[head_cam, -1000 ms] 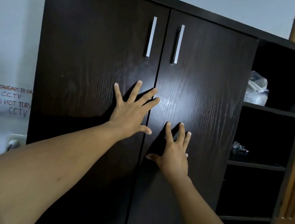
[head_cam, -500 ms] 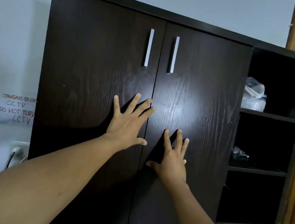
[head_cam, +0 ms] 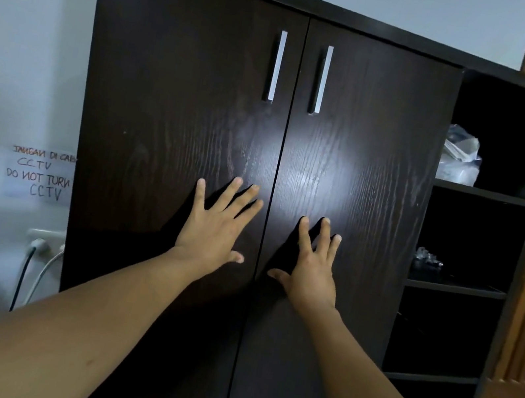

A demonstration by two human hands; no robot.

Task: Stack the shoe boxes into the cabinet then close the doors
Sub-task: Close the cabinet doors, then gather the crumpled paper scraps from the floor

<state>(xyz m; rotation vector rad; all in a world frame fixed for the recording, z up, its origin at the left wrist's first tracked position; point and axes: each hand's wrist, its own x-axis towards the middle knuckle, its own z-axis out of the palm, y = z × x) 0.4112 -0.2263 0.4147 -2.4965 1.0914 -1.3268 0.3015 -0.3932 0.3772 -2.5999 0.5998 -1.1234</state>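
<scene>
Head view: we had left hand (head_cam: 214, 229) flat, fingers spread, on left door (head_cam: 167, 96); right hand (head_cam: 310, 276) likewise on right door (head_cam: 380, 131). Both cabinet (head_cam: 354, 18) doors looked shut. Shoe boxes unseen, presumably inside. We judged task nearly finished; only release left.

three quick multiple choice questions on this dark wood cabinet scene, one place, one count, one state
1. The left hand rests on: A the left dark wood-grain cabinet door; B the wall; C a side shelf.
2. How many slim silver bar handles are on the doors? A one; B two; C four.
3. The two doors are: A shut; B one ajar; C wide open.
Answers: 1 A, its palm lies flat on that door. 2 B, one sits by each inner edge. 3 A, the edges meet flush at the centre seam.
</scene>
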